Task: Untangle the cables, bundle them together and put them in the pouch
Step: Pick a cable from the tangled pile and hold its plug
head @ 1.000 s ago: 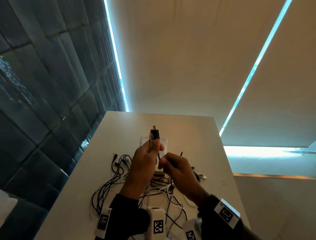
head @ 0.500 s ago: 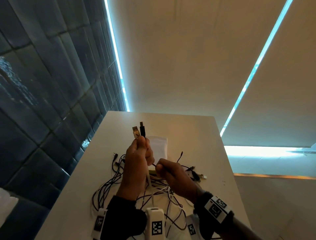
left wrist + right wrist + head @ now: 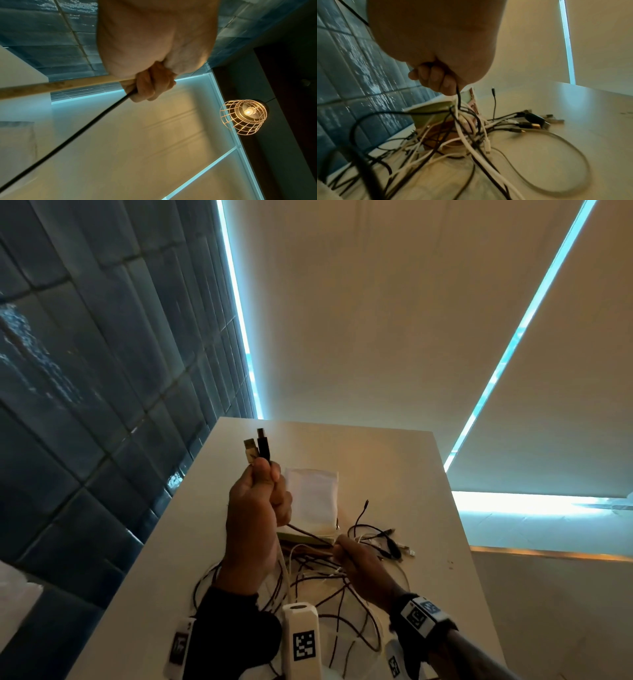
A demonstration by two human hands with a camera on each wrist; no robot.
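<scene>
My left hand (image 3: 262,491) is raised above the table and grips two cable ends, whose plugs (image 3: 257,447) stick up side by side, one black and one pale. In the left wrist view the curled fingers (image 3: 150,86) clamp a black cable (image 3: 68,139) that runs down and away. My right hand (image 3: 346,553) is low over the tangle of black and white cables (image 3: 318,580) and pinches strands of it; its fingers (image 3: 436,79) hold a black and a white cable (image 3: 462,129). A white pouch (image 3: 313,501) lies flat behind the hands.
The white table (image 3: 394,460) ends close to a dark tiled wall (image 3: 85,371) on the left. Loose plugs (image 3: 394,546) lie right of the tangle. A pale green box edge (image 3: 428,112) shows under the cables. A wire-cage lamp (image 3: 243,116) hangs overhead.
My left hand has risen and shifted left with the two plugs. My right hand has dropped lower and nearer to me along the cables, so the stretch between the hands is longer.
</scene>
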